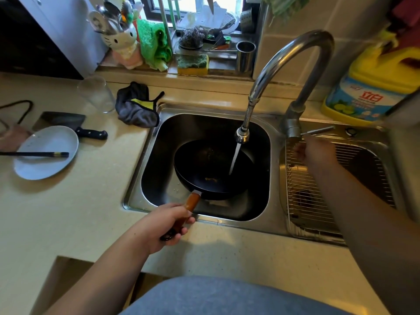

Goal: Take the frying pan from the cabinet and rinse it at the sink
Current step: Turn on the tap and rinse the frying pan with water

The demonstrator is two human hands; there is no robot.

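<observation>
Left hand [169, 223] fisted round wooden handle [189, 206]; black pan [211, 169] fills steel sink [145, 196], little side room; right hand [311, 153] below tap lever [318, 131], grip unclear.

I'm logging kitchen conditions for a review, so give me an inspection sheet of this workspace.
Surface: beige countertop, apparently dry.
Job's things: frying pan in left sink basin, faucet running water into it.
Clutter: plate with chopsticks, cleaver, glass, grey cloth, sponge, detergent jug.
Grippers: left hand grips pan handle; right hand below faucet lever.
Cables: black cord, far left.
Surroundings: windowsill, utensil holder.
</observation>
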